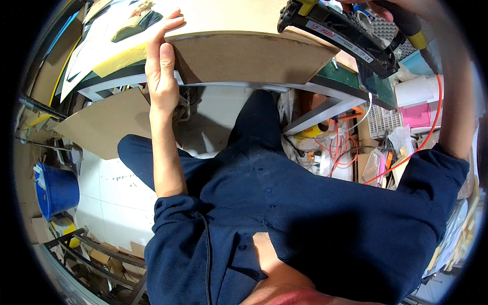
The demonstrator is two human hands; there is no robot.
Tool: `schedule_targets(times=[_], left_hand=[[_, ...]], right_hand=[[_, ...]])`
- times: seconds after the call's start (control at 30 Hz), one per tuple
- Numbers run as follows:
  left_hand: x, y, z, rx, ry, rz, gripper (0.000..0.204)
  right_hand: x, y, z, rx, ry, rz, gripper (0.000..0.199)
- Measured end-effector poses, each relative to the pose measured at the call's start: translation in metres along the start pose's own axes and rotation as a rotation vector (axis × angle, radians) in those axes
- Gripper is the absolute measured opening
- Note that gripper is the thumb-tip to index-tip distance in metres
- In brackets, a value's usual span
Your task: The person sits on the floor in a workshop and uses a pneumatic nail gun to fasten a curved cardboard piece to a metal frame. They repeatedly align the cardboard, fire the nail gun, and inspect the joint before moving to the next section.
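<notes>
Under the left hand (161, 66), clenched on its edge, lies the brown board (244, 56); right hand (401, 12) grasps a black nail gun (338, 35) above its far corner.

At the top centre of the frame you have a plain brown board (244, 56). The tool (338, 38) in the upper right is black with yellow parts, and its hose (432, 127) is orange-red. Your shirt (305, 213) is dark navy. At the left edge there is a blue bucket (58, 190). The upper left shows a yellow sheet (119, 61); the floor (117, 188) is white.
</notes>
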State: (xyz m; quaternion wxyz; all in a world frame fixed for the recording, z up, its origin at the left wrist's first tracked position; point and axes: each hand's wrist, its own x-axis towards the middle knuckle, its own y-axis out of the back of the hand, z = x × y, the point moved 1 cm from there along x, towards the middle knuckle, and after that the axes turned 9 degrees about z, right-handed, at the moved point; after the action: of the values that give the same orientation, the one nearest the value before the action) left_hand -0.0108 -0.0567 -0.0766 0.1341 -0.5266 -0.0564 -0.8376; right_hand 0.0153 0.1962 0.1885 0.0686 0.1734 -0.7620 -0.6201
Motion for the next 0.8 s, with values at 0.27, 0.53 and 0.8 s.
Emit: schedule_targets(times=[0.27, 0.53, 0.8], left_hand=[[0.000, -0.003, -0.004, -0.022, -0.015, 0.004, 0.041], [0.001, -0.003, -0.005, 0.004, -0.042, 0.003, 0.042], [0.000, -0.002, -0.003, 0.005, -0.028, 0.002, 0.042]], right_hand=[[-0.009, 0.000, -0.004, 0.035, -0.015, 0.028, 0.051], [0.000, 0.001, 0.006, -0.097, -0.073, 0.075, 0.052], [-0.005, 0.001, -0.005, -0.190, -0.110, 0.097, 0.053]])
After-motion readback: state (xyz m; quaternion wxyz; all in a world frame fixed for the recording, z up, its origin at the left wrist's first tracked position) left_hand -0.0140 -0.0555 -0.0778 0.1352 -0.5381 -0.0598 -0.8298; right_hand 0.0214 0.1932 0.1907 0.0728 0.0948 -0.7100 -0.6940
